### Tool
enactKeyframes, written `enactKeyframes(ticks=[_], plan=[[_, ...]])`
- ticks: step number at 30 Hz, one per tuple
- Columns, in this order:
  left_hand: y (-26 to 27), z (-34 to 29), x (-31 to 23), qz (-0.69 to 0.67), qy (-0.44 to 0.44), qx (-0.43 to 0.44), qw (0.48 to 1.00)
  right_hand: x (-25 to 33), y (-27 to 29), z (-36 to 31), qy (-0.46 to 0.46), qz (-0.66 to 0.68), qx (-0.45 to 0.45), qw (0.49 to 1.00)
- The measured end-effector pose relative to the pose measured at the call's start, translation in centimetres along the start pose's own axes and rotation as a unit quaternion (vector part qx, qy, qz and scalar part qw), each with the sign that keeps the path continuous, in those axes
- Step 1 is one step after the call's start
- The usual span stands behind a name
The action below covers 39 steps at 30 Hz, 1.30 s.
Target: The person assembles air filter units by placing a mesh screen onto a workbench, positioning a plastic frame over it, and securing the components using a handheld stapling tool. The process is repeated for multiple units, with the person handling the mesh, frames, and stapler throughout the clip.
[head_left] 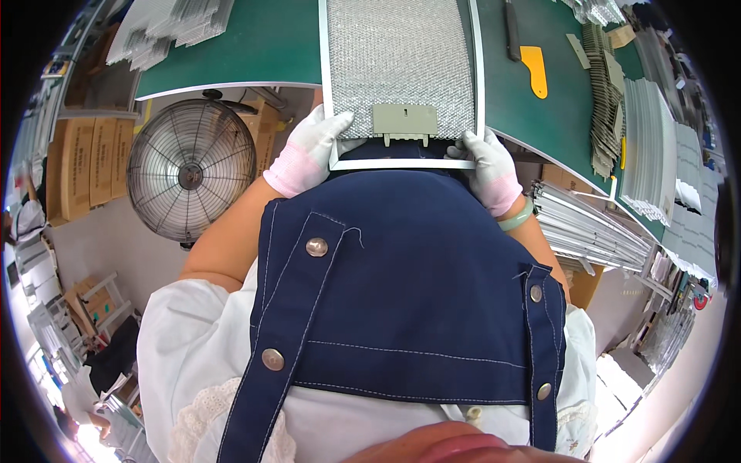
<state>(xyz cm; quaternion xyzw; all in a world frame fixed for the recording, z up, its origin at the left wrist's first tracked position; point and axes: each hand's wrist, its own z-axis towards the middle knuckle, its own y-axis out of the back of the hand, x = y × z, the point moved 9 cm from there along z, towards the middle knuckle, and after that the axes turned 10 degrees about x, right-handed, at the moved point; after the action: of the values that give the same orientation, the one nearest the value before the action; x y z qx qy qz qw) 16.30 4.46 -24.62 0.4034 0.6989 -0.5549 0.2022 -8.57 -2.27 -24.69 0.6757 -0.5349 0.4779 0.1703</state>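
A white rectangular frame (401,164) lies partly on the green table and juts over its near edge toward my apron. Silver metal mesh (401,54) fills it, except for a gap along the near bar. On the mesh's near edge sits a grey-green plastic clip (405,120) with small prongs pointing toward me. My left hand (312,147), in a white glove with a pink cuff, grips the frame's left side near the corner, thumb over the mesh. My right hand (488,162), gloved alike, is closed around the right corner. Fingers under the frame are partly hidden.
On the green table (532,116) at right lie a yellow scraper (533,71), a dark-handled tool (512,31), a row of grey-green clips (604,100) and stacked white strips (647,147). Mesh sheets (174,27) lie at far left. A floor fan (191,170) stands left, near cartons (85,162).
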Motion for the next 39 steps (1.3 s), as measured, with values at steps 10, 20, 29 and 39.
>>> enactKeyframes(ticks=[10,20,29,39], plan=[[0.1,0.0,0.2,0.086,0.045,0.055,0.994,0.1,-0.7,0.1,0.07,0.13,-0.022,0.989],[0.9,0.1,0.5,0.021,0.008,-0.071,0.997,-0.5,-1.8,0.5,0.015,0.281,-0.007,0.96],[0.8,0.0,1.0,0.003,0.058,-0.071,0.996,0.0,-1.8,0.0,0.007,0.207,-0.006,0.978],[-0.8,0.0,-1.1,-0.068,0.043,-0.064,0.995,0.9,-1.5,-0.3,-0.02,0.179,-0.002,0.984]])
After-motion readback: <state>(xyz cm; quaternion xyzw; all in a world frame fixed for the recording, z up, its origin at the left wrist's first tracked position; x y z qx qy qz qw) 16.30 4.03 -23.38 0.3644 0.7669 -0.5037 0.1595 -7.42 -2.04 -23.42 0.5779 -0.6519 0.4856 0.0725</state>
